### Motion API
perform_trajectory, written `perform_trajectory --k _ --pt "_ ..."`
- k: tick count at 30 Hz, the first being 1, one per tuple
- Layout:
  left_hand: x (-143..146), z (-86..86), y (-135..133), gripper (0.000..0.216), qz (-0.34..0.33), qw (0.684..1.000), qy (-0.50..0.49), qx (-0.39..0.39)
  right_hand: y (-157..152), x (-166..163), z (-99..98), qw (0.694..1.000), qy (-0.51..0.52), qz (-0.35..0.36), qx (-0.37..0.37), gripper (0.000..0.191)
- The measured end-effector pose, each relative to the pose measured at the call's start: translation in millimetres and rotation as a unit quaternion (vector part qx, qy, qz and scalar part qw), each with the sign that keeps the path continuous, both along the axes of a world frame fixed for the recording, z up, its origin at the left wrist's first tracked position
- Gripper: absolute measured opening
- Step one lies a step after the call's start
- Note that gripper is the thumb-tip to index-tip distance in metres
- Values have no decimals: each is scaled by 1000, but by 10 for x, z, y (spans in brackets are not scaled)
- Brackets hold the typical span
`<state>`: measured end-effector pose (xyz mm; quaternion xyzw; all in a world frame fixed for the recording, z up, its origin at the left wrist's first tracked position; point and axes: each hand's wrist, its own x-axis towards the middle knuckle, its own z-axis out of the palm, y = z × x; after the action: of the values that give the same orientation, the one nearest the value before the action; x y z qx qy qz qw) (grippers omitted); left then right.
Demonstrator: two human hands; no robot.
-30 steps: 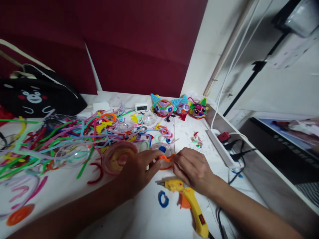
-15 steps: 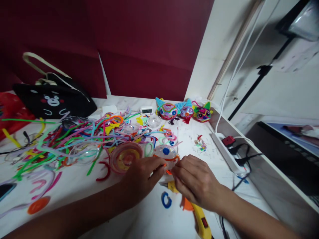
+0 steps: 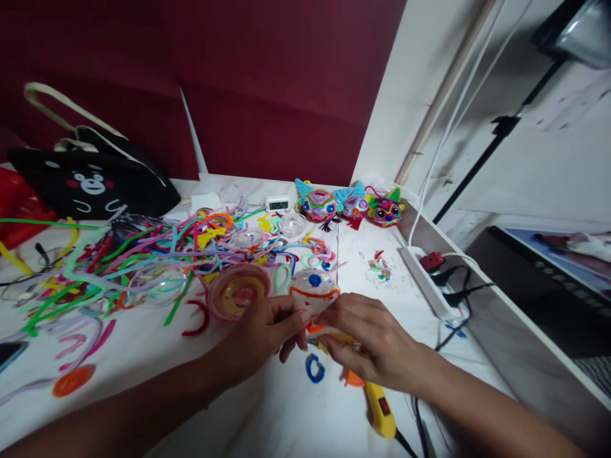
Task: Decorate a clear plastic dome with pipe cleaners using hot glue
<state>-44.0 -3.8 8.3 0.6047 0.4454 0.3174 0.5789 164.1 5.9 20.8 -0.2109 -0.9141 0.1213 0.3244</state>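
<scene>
My left hand [image 3: 270, 327] is pinched at the thumb and index finger, close to the fingertips of my right hand [image 3: 375, 337]. Between them shows a short orange pipe cleaner [image 3: 314, 329], partly hidden by the fingers. Just beyond lies a clear plastic shell [image 3: 303, 283] with a blue coil [image 3: 314, 280] on top and an orange line across it. Under my right hand lies a yellow hot glue gun [image 3: 380, 407], its middle covered. A blue curled pipe cleaner [image 3: 315, 368] and an orange piece [image 3: 353, 378] are on the table nearby.
A heap of colourful pipe cleaners [image 3: 138, 254] spreads over the left, beside a round tape-like roll [image 3: 238, 292]. Several decorated animal heads [image 3: 317, 205] stand at the back. A power strip [image 3: 429, 283] with cables lines the right edge; a black bag [image 3: 95, 181] stands back left.
My hands have drawn together, the left fingers shifting and the right fingers stretching further over the orange pipe cleaner. The view has shifted slightly.
</scene>
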Motion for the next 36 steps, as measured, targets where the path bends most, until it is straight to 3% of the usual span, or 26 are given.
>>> perform_trajectory --k 6,9,13,16,18,20,27,32,36 --pt "51 61 34 43 -1 993 -12 -121 53 15 -19 996 -3 6 84 19" --pt "66 43 71 35 2 993 -21 -114 84 27 -61 999 15 -20 33 18" --pt "65 13 132 21 11 996 26 85 110 41 -121 988 57 -75 -122 11" --pt "49 23 163 16 5 960 100 262 115 40 -138 966 75 -104 -224 14" --pt "45 41 172 16 3 936 118 332 114 34 -137 955 82 -106 -263 16" --pt "51 58 174 16 -1 927 123 354 115 27 -137 950 89 -101 -282 17" --pt "73 64 190 19 -3 968 119 222 154 41 -165 954 70 -86 -278 13" --pt "82 66 217 20 -17 985 89 145 160 59 -153 989 21 -70 -131 10" --pt "98 50 226 19 -16 993 72 87 130 30 -160 995 -26 -81 -50 14"
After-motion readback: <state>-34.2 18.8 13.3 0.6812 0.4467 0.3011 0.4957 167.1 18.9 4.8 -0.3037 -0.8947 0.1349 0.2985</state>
